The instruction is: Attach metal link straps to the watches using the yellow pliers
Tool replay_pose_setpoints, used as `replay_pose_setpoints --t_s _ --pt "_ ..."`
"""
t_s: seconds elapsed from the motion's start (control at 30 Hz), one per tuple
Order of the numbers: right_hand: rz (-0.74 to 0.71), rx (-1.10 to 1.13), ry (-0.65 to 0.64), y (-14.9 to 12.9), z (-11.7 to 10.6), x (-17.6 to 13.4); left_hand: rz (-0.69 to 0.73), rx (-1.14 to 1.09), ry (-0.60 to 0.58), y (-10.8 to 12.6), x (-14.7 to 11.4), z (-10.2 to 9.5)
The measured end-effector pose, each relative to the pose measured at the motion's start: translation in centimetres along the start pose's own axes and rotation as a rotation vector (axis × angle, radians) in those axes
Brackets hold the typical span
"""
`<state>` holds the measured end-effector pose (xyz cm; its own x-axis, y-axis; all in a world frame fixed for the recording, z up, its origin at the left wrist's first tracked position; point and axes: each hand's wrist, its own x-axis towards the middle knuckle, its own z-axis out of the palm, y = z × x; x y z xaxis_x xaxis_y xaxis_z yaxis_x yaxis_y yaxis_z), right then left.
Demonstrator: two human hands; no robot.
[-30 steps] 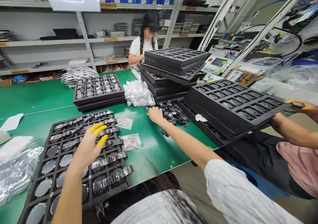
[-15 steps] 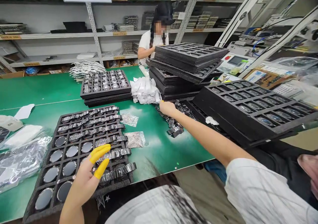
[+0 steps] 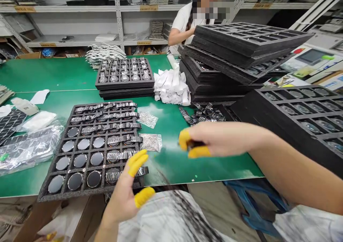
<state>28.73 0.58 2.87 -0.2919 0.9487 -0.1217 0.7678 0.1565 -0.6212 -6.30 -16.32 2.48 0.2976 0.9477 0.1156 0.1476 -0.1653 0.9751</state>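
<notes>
My left hand (image 3: 128, 192), with yellow finger cots, is open over the near right corner of a black foam tray (image 3: 44, 186). Round watch heads (image 3: 80, 160) fill the tray's pockets, and black metal link straps (image 3: 118, 156) lie across several of them. My right hand (image 3: 211, 140), also in yellow finger cots, is closed above the bench. Between its fingers shows a dark piece (image 3: 195, 144), blurred and mostly hidden, which looks like a black watch strap. Behind that hand lies a pile of loose black link straps (image 3: 206, 113).
Small bags of metal pins (image 3: 150, 142) lie right of the tray. A white crumpled heap (image 3: 171, 86) stands behind, beside stacked foam trays (image 3: 222, 70). More trays (image 3: 270, 127) sit at the right. A co-worker (image 3: 184, 24) is across the green bench (image 3: 171, 167).
My right hand has come back from the strap pile towards me, with a dark piece in its fingers. My left hand has moved right, to the tray's near right corner. The view has shifted.
</notes>
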Motion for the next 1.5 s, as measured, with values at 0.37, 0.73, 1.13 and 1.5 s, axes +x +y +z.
replay_pose_setpoints --t_s 0.37,0.73,1.13,1.5 --pt "-0.109 -0.136 -0.172 -5.7 8.6 -1.7 -0.718 -0.596 -0.159 -6.0 -5.7 6.3" --pt "0.186 -0.384 -0.123 -8.0 13.9 2.1 -0.731 -0.475 -0.186 -5.1 -6.5 6.4" --pt "0.097 0.163 -0.104 -0.5 10.1 0.4 -0.677 -0.662 -0.007 -6.5 -7.4 5.8" --pt "0.11 0.417 0.253 2.0 11.5 -1.4 -0.581 -0.767 0.042 -4.3 -3.8 6.3"
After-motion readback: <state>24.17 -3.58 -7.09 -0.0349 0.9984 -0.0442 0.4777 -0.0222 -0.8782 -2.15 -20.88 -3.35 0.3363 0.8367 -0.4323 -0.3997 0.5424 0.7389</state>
